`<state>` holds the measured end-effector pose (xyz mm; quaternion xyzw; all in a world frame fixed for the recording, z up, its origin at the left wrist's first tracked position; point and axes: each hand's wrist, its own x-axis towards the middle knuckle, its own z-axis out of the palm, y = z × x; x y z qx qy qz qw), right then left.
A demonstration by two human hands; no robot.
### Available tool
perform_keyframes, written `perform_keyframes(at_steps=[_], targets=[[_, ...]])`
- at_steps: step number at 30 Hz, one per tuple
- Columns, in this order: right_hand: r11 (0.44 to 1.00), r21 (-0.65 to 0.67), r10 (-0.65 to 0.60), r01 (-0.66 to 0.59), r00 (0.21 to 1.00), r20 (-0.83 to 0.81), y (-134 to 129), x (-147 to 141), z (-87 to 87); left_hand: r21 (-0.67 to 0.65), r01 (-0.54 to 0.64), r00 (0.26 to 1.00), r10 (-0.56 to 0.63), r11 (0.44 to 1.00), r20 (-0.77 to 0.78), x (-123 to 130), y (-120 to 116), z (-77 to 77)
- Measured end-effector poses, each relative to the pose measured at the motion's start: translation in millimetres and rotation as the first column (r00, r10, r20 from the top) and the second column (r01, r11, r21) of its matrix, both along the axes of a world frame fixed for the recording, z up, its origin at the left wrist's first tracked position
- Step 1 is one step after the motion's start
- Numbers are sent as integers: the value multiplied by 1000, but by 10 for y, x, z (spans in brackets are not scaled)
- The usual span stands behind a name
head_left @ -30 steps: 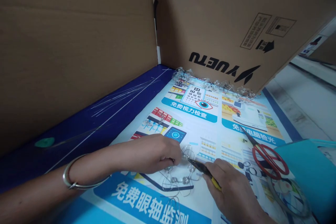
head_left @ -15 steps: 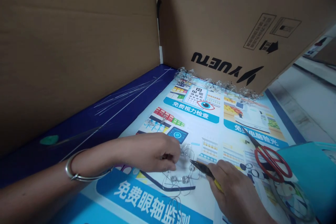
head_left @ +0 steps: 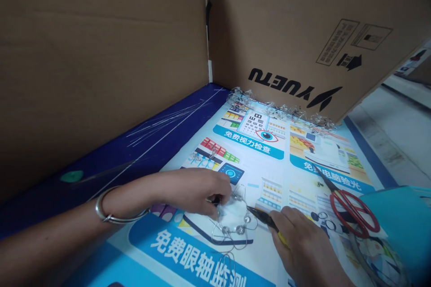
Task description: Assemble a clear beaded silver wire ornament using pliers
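My left hand (head_left: 205,193) is closed, its thumb and fingertips pinching the upper left of a thin wire ring with clear beads (head_left: 239,229). A small dark spot shows between those fingers; I cannot make out what it is. My right hand (head_left: 303,244) is wrapped round needle-nose pliers (head_left: 264,218) with dark jaws and a yellow handle. The pliers' tip touches or lies very close to the ring's right side. More bent wire loops (head_left: 226,267) hang below the ring toward the near edge. The palm sides of both hands are hidden.
Red-handled scissors (head_left: 353,212) lie at the right, by a coil of wire (head_left: 367,262) and a turquoise sheet (head_left: 397,210). Tangled wire pieces (head_left: 286,110) line the foot of a cardboard box (head_left: 286,22). Straight wires (head_left: 164,121) and a green lump (head_left: 72,176) lie left.
The view has shifted slightly, so everything sits a little further right. My left fingers have turned a little on the ring. The pliers stay beside it.
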<state>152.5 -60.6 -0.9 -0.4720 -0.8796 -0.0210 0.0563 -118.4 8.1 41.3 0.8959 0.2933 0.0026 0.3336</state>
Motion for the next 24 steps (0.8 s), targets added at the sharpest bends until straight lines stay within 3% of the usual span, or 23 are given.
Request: perform_keyframes(at_steps=[13, 24], targets=[[997, -31, -68, 64, 987, -142, 28, -20, -61, 6, -38, 997, 37, 999, 70, 41, 4, -99], [995, -32, -95, 90, 972, -215, 31, -6, -125, 166, -49, 998, 40, 985, 54, 103, -42, -168]])
